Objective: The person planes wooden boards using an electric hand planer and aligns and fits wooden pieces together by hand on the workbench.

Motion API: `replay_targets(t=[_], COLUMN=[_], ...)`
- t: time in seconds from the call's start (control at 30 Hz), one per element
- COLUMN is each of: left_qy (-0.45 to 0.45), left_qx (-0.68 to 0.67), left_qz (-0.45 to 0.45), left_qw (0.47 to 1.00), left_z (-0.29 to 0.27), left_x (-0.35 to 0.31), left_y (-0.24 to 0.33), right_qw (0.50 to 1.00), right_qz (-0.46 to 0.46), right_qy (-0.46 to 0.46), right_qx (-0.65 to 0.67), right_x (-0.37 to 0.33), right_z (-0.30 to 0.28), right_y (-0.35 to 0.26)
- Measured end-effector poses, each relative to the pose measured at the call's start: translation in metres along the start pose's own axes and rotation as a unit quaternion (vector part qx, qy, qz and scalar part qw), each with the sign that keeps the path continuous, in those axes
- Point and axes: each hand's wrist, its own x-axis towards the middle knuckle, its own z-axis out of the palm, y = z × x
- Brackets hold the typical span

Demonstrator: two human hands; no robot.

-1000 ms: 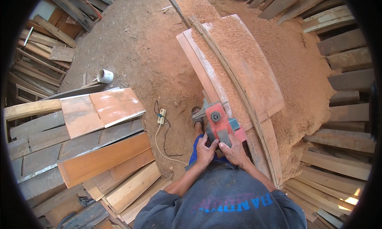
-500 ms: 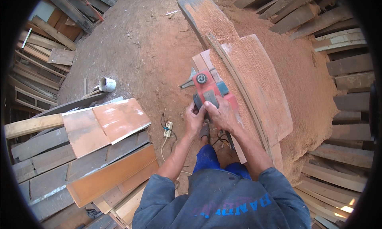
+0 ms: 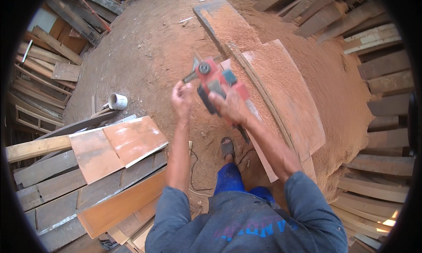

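My right hand [image 3: 232, 105] grips a red electric hand planer [image 3: 216, 83] with a black knob and a blue-grey part on its side. The planer is lifted and tilted above the left edge of the boards, slightly blurred. A grey metal guide [image 3: 190, 76] sticks out from its front left. Beside that guide is my left hand [image 3: 181, 97], its fingertips at or near the guide's end; blur hides whether they grip it. Under the planer lies a narrow wooden board [image 3: 262, 158], partly covered by my right forearm.
Wide boards [image 3: 285, 94] strewn with reddish shavings lie right of the planer, a long batten [image 3: 263, 94] along them. On the left are stacked planks with two reddish panels [image 3: 134, 138] on top. A white bucket [image 3: 118, 101] stands behind them. Lumber [image 3: 387, 105] lines the right side.
The planer has moved left and slightly away from me. My left hand has left its body and shifted left and forward to the guide's end. The right hand keeps its hold.
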Motion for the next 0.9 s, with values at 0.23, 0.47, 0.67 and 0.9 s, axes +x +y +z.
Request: replay_targets(t=[0.23,0.47,0.67,0.9], left_qy=[0.097,-0.160,-0.192,-0.281], left_qx=[-0.023,-0.132,-0.134,-0.122], left_qz=[0.035,-0.215,-0.259,-0.298], left_qw=[0.994,0.955,0.937,0.904], left_z=[0.027,0.111,0.127,0.107], left_x=[-0.046,-0.143,-0.235,-0.301], left_y=[-0.066,-0.142,-0.144,-0.159], right_qw=[0.997,0.976,0.954,0.936], right_qz=[0.050,0.196,0.297,0.340], right_qy=[-0.031,-0.081,0.037,0.094], right_qx=[0.044,0.048,0.035,-0.008], right_x=[-0.205,-0.354,-0.427,-0.454], right_z=[0.018,0.029,0.040,0.034], right_y=[0.059,0.096,0.171,0.240])
